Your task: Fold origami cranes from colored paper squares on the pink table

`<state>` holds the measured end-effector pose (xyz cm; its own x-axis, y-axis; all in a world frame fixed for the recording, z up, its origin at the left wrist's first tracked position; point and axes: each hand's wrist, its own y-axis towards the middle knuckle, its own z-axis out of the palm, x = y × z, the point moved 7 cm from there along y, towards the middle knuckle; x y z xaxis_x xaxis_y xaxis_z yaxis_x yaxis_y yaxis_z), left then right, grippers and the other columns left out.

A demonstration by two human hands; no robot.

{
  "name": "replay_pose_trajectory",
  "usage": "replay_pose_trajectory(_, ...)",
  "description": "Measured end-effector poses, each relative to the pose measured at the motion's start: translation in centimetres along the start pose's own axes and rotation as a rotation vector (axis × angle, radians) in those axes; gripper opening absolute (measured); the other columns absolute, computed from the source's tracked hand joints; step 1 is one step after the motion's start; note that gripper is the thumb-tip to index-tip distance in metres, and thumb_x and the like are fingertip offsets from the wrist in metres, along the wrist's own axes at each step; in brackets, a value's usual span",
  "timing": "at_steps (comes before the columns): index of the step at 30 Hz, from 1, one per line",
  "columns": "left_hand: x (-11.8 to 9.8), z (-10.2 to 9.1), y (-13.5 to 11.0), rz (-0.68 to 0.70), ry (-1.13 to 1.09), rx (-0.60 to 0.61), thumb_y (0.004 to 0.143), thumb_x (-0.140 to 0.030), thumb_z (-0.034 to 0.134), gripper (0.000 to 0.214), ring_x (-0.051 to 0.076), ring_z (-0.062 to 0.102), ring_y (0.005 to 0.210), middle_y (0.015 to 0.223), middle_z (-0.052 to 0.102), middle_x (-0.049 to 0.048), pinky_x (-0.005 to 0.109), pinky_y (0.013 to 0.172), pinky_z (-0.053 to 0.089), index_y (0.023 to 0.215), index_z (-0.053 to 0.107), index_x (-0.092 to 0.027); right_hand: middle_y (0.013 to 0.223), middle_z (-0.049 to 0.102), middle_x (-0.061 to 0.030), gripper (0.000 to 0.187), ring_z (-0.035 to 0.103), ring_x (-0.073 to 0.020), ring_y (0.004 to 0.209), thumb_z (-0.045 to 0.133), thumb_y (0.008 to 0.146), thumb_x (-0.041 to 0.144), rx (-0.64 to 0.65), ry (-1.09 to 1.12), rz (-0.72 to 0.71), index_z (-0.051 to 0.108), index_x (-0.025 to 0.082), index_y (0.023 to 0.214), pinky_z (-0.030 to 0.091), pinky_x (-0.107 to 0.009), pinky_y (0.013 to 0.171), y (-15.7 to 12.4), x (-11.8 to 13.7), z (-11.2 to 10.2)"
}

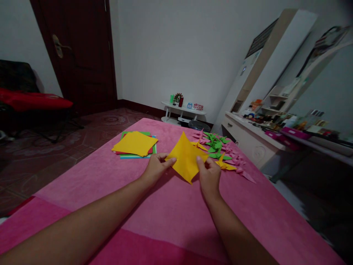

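A square of yellow origami paper [186, 156] is held up above the pink cloth, turned so one corner points away from me. My left hand [157, 165] pinches its left corner, thumb on top. At the opposite corner my right hand [210, 175] grips the sheet the same way. A faint crease seems to run down the paper's middle. Just beyond my right hand lie folded paper cranes: a yellow crane [225, 163], several green cranes [216, 143] and several pink cranes [234, 156]. To the left rests a stack of coloured paper [135, 143], yellow on top.
The pink cloth [110, 206] covers the surface under my hands. A white shelf [183, 108] stands by the far wall. On the right is a cluttered dresser [256, 136] with a mirror. A red-covered chair [35, 101] and a dark door [77, 51] are at left.
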<state>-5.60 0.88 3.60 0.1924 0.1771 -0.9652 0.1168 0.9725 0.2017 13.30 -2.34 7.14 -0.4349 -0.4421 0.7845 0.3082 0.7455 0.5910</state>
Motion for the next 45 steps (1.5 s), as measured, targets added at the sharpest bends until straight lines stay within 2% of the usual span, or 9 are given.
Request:
replay_pose_trajectory(2,-0.3,-1.0,0.3,0.029,0.019,-0.075,0.065,-0.036,0.072,0.027,0.007,0.045,0.046,0.054,0.057,-0.0014,0.018,0.043,0.029,0.064,0.063,-0.011,0.059,0.056,0.0019,0.027,0.047,-0.0109,0.054,0.062,0.075,0.039,-0.105,0.124,0.119,0.060,0.013,0.067,0.036,-0.021,0.049,0.8,-1.9,-1.1)
replay_pose_trajectory(6,-0.2,-2.3,0.9,0.039,0.006,-0.138,0.067,-0.037,0.071,0.027,0.007,0.046,0.046,0.054,0.056,-0.0024,0.017,0.044,0.032,0.065,0.062,-0.011,0.061,0.059,0.0025,0.025,0.049,-0.0110,0.055,0.071,0.066,0.036,-0.152,0.344,0.265,0.062,0.013,0.069,0.038,-0.022,0.052,1.3,-4.3,-1.4)
replay_pose_trajectory(12,0.7,-2.9,1.2,0.002,-0.055,-0.145,0.069,-0.039,0.069,0.028,0.007,0.049,0.048,0.059,0.060,-0.0004,0.017,0.046,0.037,0.074,0.065,-0.011,0.060,0.060,0.0037,0.022,0.052,-0.0112,0.054,0.074,0.060,0.031,-0.185,0.490,0.366,0.061,0.014,0.064,0.041,-0.023,0.052,1.1,-5.0,-1.2)
replay_pose_trajectory(17,0.8,-3.3,1.1,-0.005,-0.050,-0.176,0.070,-0.038,0.069,0.027,0.006,0.049,0.045,0.055,0.060,-0.0006,0.016,0.043,0.034,0.074,0.065,-0.012,0.060,0.062,0.0037,0.020,0.055,-0.0114,0.053,0.074,0.057,0.029,-0.207,0.530,0.451,0.061,0.015,0.063,0.042,-0.022,0.051,0.9,-5.1,-1.1)
replay_pose_trajectory(27,0.6,-3.7,1.2,0.009,-0.091,-0.238,0.067,-0.037,0.071,0.026,0.005,0.046,0.042,0.053,0.058,-0.0020,0.014,0.040,0.031,0.073,0.066,-0.011,0.054,0.059,0.0052,0.023,0.052,-0.0100,0.046,0.073,0.058,0.029,-0.191,0.481,0.439,0.055,0.016,0.057,0.039,-0.021,0.043,0.7,-5.0,-1.2)
replay_pose_trajectory(33,1.2,-4.3,1.3,-0.006,-0.165,-0.286,0.065,-0.041,0.072,0.033,0.005,0.047,0.044,0.054,0.057,-0.0021,0.014,0.041,0.032,0.077,0.066,-0.011,0.042,0.052,0.0054,0.029,0.045,-0.0088,0.036,0.072,0.060,0.035,-0.115,0.434,0.471,0.051,0.017,0.053,0.033,-0.021,0.035,0.2,-5.3,-0.4)
replay_pose_trajectory(37,1.4,-3.3,1.3,0.002,-0.200,-0.197,0.066,-0.041,0.072,0.035,0.008,0.055,0.053,0.070,0.066,0.0027,0.016,0.047,0.039,0.085,0.066,-0.012,0.040,0.051,0.0042,0.032,0.045,-0.0088,0.033,0.071,0.063,0.040,-0.088,0.376,0.482,0.052,0.016,0.054,0.032,-0.019,0.033,-0.4,-5.9,0.2)
replay_pose_trajectory(41,1.8,-1.6,1.1,-0.055,-0.184,-0.068,0.059,-0.033,0.078,0.044,0.017,0.064,0.075,0.097,0.069,0.0121,0.026,0.066,0.050,0.094,0.065,-0.010,0.040,0.052,0.0044,0.033,0.046,-0.0085,0.034,0.070,0.065,0.042,-0.076,0.369,0.442,0.053,0.016,0.056,0.034,-0.018,0.033,-0.9,-5.6,0.8)
replay_pose_trajectory(45,2.1,-1.5,1.1,-0.076,-0.152,-0.109,0.052,-0.029,0.081,0.049,0.020,0.065,0.079,0.102,0.068,0.0145,0.030,0.070,0.052,0.094,0.065,-0.009,0.039,0.051,0.0045,0.034,0.046,-0.0088,0.033,0.070,0.066,0.043,-0.058,0.355,0.418,0.052,0.016,0.055,0.033,-0.018,0.032,-1.1,-5.4,1.1)
